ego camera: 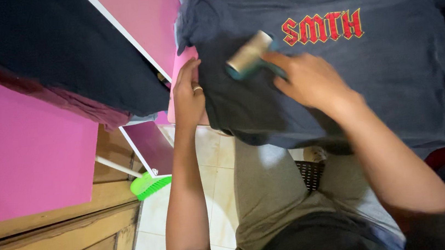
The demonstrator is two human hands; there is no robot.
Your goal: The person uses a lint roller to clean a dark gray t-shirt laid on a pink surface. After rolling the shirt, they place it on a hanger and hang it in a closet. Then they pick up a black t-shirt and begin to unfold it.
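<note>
Our right hand (309, 80) grips the lint roller (251, 56), whose long axis runs diagonally up-right; our left hand (188, 93) lies flat, fingers open, pressing the shirt (394, 79) edge.

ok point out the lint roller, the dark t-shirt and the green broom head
lint roller (249, 54), head view, on the middle of its tan roll
dark t-shirt (394, 79), head view, on the plain fabric below the red print
green broom head (149, 184), head view, on its bristles
</note>
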